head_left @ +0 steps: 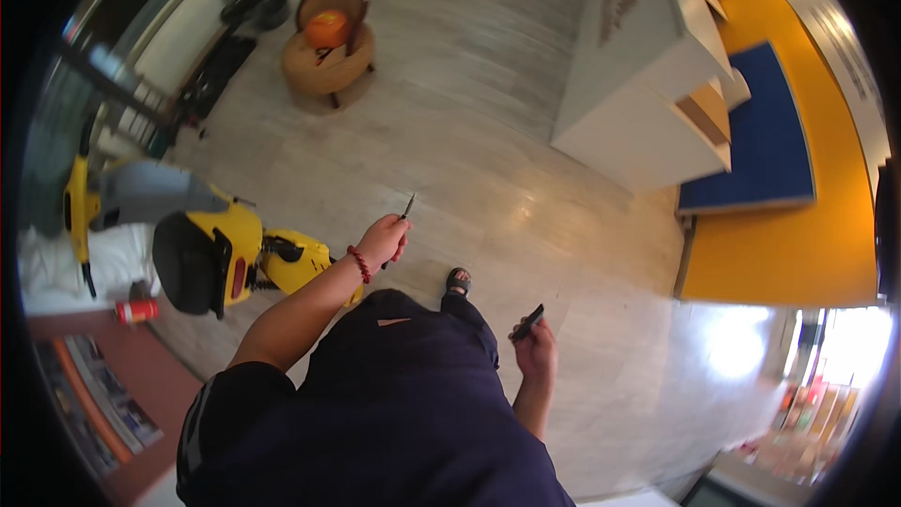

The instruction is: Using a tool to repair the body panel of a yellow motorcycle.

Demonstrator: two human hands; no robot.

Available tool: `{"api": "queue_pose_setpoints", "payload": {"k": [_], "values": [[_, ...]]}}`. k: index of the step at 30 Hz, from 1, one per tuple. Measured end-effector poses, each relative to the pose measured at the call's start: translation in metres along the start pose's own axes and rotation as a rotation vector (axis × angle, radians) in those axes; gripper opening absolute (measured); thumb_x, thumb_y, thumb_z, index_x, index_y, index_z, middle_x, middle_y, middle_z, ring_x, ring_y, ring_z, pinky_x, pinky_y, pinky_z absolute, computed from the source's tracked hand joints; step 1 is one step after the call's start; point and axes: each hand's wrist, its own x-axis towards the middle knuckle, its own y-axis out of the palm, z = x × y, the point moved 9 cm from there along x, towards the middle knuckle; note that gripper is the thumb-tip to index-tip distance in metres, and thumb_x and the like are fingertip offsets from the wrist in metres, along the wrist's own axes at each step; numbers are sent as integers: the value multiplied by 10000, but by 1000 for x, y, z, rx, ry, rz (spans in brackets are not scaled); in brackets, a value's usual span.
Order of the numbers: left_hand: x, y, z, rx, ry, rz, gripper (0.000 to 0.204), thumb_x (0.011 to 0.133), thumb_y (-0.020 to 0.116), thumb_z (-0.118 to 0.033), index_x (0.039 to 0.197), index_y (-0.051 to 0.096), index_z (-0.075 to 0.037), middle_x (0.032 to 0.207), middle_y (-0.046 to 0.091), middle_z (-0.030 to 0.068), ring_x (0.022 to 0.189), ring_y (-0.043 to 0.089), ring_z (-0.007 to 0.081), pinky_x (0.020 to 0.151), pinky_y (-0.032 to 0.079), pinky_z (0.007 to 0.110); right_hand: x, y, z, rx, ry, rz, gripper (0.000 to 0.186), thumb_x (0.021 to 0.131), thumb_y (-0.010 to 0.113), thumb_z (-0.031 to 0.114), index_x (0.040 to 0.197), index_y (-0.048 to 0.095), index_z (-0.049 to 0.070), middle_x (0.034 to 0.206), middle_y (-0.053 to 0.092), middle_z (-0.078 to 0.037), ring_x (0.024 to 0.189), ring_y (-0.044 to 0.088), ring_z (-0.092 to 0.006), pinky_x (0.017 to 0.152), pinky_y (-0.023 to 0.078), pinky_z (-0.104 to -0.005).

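Note:
My left hand, with a red bead bracelet at the wrist, is closed around a thin dark pen-like tool. Its narrow tip sticks out past the fingers, pointing forward and slightly right; whether it is a pen or a small screwdriver cannot be made out. Lower and to the right, my right hand grips a flat black oblong object, tilted up to the right. What kind of object that is does not show clearly. Both hands are held apart in front of my dark clothes, above the floor.
A yellow scooter with a black seat stands at the left. Farther off is a round tan chair bearing an orange object. A white counter fills the far right, near a yellow wall with a blue panel.

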Motion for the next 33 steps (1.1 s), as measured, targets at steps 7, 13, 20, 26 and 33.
{"api": "queue_pose_setpoints", "payload": {"k": [7, 13, 20, 26, 33], "values": [[0, -23, 5, -286, -54, -207, 207, 943, 419, -203, 953, 537, -33, 677, 496, 26, 519, 465, 114, 452, 412, 263, 143, 80, 154, -436, 50, 93, 206, 828, 446, 71, 1015, 514, 18, 843, 585, -99, 733, 600, -214, 641, 519, -343], [13, -83, 4, -487, -40, -461, 200, 942, 423, -210, 964, 540, -49, 675, 497, 21, 537, 465, 116, 475, 409, 263, 241, 193, 151, -517, 139, 245, 182, 853, 456, 63, 1019, 520, 18, 839, 589, -96, 732, 607, -220, 637, 522, -341], [67, -182, -18, -652, -27, -618, 204, 948, 421, -217, 972, 528, -45, 679, 493, 19, 537, 468, 119, 477, 412, 263, 313, 309, 6, -557, 408, 385, 173, 863, 467, 50, 1025, 519, 19, 897, 607, -105, 743, 620, -233, 661, 525, -348], [102, -294, -93, -651, 40, -649, 200, 942, 426, -207, 973, 527, -37, 684, 487, 16, 545, 464, 113, 483, 411, 258, 389, 436, -33, -684, 435, 437, 187, 866, 462, 38, 1043, 519, 18, 933, 603, -97, 774, 617, -236, 684, 527, -371], [110, -410, -130, -718, 82, -821, 186, 891, 437, -123, 1017, 522, -17, 687, 495, 22, 553, 469, 110, 500, 417, 248, 462, 553, -113, -801, 553, 488, 179, 873, 435, 26, 1028, 524, 24, 906, 598, -86, 781, 611, -214, 733, 529, -391]]}}
